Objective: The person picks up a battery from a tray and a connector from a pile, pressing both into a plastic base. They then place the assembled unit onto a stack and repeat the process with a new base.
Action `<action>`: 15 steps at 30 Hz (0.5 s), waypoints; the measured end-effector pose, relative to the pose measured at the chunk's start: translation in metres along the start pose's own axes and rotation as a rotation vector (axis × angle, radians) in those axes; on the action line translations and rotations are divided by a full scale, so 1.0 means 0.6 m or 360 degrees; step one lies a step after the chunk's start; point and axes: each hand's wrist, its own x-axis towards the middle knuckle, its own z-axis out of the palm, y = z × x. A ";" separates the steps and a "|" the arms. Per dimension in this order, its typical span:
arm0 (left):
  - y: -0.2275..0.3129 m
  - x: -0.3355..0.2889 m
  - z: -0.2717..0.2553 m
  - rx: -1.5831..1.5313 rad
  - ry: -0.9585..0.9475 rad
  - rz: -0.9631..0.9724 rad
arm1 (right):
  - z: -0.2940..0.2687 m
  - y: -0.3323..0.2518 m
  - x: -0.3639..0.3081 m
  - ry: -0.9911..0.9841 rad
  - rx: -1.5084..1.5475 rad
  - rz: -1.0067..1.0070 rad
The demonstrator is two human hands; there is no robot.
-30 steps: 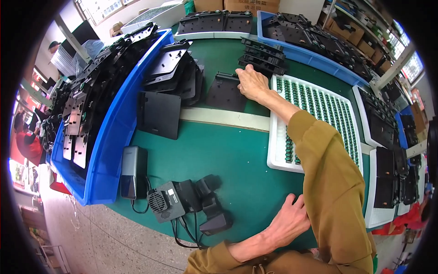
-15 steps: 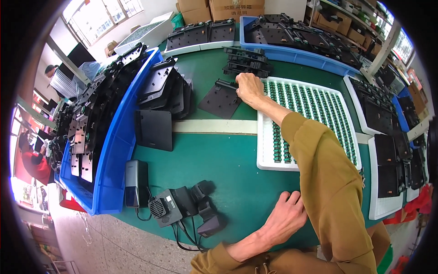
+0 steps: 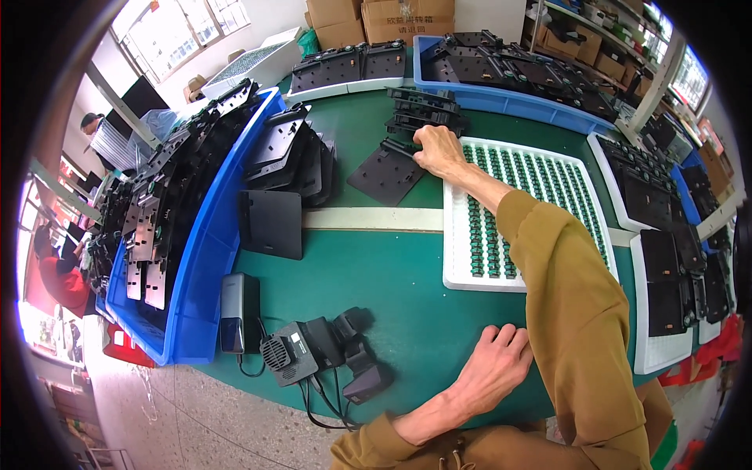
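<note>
The black plastic panel, flat and dotted with small raised pegs, lies at a slant on the green tabletop, just beyond the pale strip that crosses it, one corner pointing toward the person. From where I stand, the right hand reaches out to the panel's far right corner, its fingers bent and drawn in at the ridged edge; the fingertips are partly hidden, so I cannot tell how firmly they grip it, if at all. Right behind that hand sits a stack of black slotted plastic parts. Under the reaching forearm is a white tray with small green-and-black components standing in rows. The left hand rests low on the table near the person's body, back upward and fingers loosely curled; its palm is out of sight, and I cannot tell whether anything is in it. Left of the panel there is a fanned pile of black plates, with a smooth black plate overlapping the pale strip in front of it. A long blue crate heaped with black assemblies flanks these, and nearer the person stand a grey power bank and a black device with a round grille.
</note>
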 end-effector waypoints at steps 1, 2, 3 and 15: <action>-0.001 0.000 0.000 0.0005 0.0001 -0.0002 | -0.002 -0.004 -0.002 -0.0026 -0.0016 -0.0034; -0.002 0.000 0.001 -0.0023 -0.0002 -0.0011 | -0.003 -0.010 -0.003 -0.0024 -0.0013 -0.0039; -0.002 0.001 0.001 -0.0052 -0.0005 -0.0012 | -0.006 -0.015 -0.003 -0.0082 -0.0081 -0.0055; 0.003 0.000 -0.011 -0.0026 -0.0135 -0.0029 | -0.042 -0.017 0.004 -0.0315 0.0395 0.0245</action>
